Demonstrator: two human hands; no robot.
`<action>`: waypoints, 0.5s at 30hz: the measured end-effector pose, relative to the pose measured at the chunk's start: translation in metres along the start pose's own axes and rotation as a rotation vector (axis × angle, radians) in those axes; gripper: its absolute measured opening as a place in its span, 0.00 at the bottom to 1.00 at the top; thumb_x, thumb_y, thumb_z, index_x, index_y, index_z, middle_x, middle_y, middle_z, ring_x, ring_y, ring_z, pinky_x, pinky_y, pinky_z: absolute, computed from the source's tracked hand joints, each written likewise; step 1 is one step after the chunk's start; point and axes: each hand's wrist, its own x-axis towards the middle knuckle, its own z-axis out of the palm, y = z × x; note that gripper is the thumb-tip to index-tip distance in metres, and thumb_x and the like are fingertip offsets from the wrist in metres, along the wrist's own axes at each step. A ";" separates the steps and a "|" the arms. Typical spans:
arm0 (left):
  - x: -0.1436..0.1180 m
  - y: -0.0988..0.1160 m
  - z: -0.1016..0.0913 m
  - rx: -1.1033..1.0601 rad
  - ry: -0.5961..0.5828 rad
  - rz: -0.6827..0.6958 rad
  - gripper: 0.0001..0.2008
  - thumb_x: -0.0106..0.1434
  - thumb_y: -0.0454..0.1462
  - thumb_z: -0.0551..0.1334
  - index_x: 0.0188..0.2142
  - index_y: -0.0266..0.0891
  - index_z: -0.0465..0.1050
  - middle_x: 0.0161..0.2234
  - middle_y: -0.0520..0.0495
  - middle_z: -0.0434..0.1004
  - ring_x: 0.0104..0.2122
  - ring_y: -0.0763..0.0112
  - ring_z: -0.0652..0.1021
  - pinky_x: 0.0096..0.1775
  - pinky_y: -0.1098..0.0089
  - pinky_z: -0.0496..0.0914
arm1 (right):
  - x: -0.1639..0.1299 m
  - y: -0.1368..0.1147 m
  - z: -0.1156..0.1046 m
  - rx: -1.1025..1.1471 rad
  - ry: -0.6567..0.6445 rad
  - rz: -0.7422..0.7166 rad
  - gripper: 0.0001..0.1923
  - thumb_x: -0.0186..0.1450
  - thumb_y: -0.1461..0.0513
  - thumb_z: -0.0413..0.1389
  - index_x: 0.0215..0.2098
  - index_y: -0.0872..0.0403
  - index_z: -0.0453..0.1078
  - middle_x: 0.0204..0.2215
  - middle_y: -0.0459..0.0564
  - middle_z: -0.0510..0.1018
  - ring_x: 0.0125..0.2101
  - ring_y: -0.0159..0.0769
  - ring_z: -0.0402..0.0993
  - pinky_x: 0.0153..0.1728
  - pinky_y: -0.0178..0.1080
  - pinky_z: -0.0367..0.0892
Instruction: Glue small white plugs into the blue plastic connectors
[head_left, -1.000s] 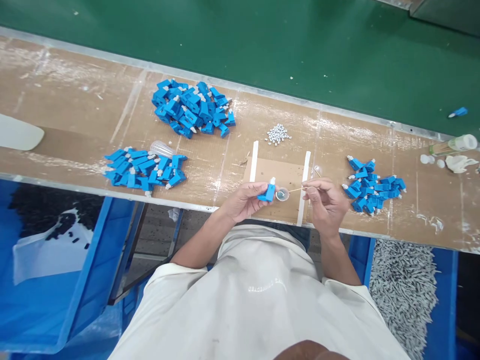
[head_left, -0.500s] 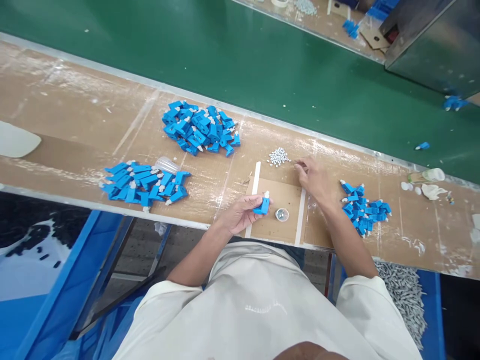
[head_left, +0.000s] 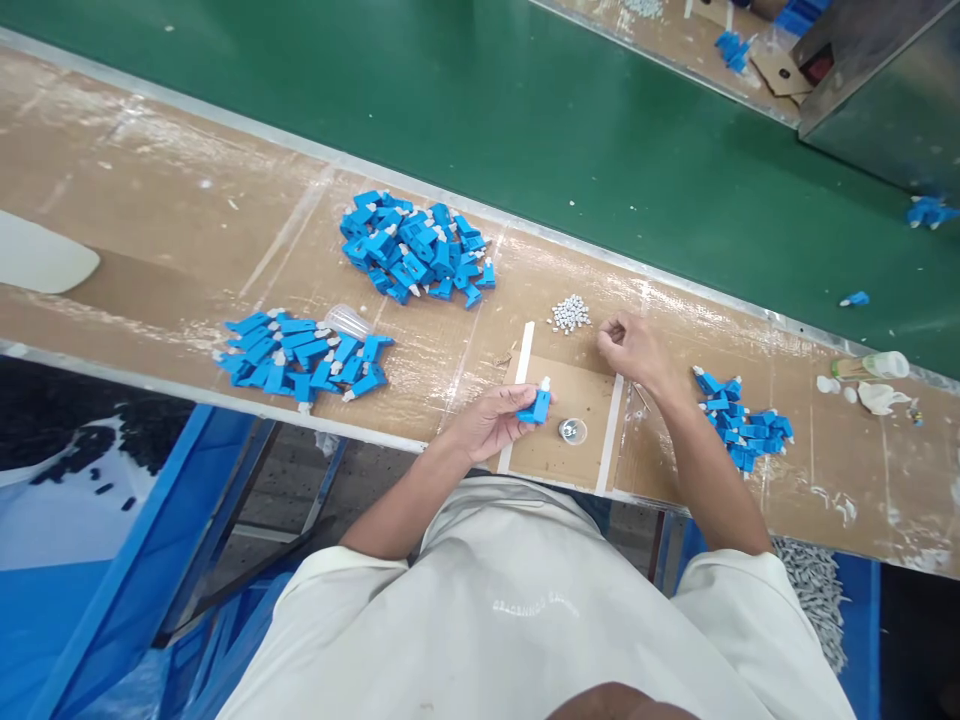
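Note:
My left hand (head_left: 491, 422) grips a blue plastic part (head_left: 534, 408) between thumb and fingers, its white tip pointing up. Just right of it, on a cardboard sheet (head_left: 577, 385), sits a small round clear cup (head_left: 573, 431) with something dark inside. My right hand (head_left: 636, 352) has its thumb and fingers curled together beside a little heap of small grey-white pieces (head_left: 570, 313). Whatever those fingertips pinch is too small or hidden to make out.
Blue parts with white tips form a far heap (head_left: 416, 245), a left heap (head_left: 300, 355) and a right heap (head_left: 742, 420). A clear plastic cup (head_left: 349, 322) lies by the left heap. A green surface (head_left: 465, 110) runs behind the table, and a bottle (head_left: 874, 366) lies at right.
The whole view has shifted slightly. My right hand's thumb and fingers have curled closer together beside the small pieces. My left hand still grips the blue part.

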 end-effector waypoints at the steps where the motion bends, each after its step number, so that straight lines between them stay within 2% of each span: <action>1: 0.000 0.000 0.001 0.000 -0.002 0.004 0.08 0.60 0.31 0.70 0.39 0.28 0.81 0.34 0.41 0.83 0.29 0.75 0.80 0.32 0.78 0.75 | -0.006 -0.003 -0.002 0.144 0.001 0.044 0.02 0.59 0.64 0.57 0.28 0.54 0.71 0.25 0.49 0.79 0.28 0.37 0.76 0.33 0.39 0.72; 4: -0.001 0.000 0.004 0.015 -0.011 0.017 0.08 0.59 0.32 0.71 0.37 0.28 0.81 0.31 0.44 0.81 0.28 0.76 0.79 0.32 0.78 0.75 | -0.031 -0.009 -0.004 0.578 -0.024 0.109 0.09 0.57 0.58 0.64 0.32 0.54 0.74 0.24 0.45 0.79 0.24 0.33 0.77 0.28 0.36 0.73; 7: -0.001 -0.002 0.007 0.033 -0.035 0.019 0.09 0.57 0.34 0.73 0.35 0.28 0.81 0.32 0.44 0.80 0.28 0.77 0.78 0.32 0.79 0.75 | -0.058 -0.015 0.001 0.873 -0.027 0.131 0.16 0.53 0.53 0.70 0.33 0.54 0.78 0.23 0.45 0.79 0.22 0.31 0.76 0.25 0.35 0.74; 11: 0.001 -0.006 0.011 0.047 -0.056 -0.002 0.10 0.57 0.35 0.74 0.34 0.28 0.81 0.31 0.44 0.80 0.28 0.77 0.78 0.31 0.80 0.74 | -0.088 -0.021 0.009 1.078 0.003 0.199 0.21 0.49 0.48 0.74 0.31 0.54 0.79 0.23 0.46 0.80 0.22 0.32 0.77 0.23 0.34 0.75; 15: 0.001 -0.012 0.017 0.068 -0.056 -0.012 0.12 0.54 0.37 0.76 0.35 0.29 0.82 0.31 0.44 0.80 0.28 0.77 0.79 0.31 0.80 0.74 | -0.105 -0.025 0.017 1.142 0.087 0.240 0.23 0.49 0.46 0.74 0.31 0.53 0.79 0.25 0.46 0.81 0.22 0.32 0.79 0.22 0.32 0.75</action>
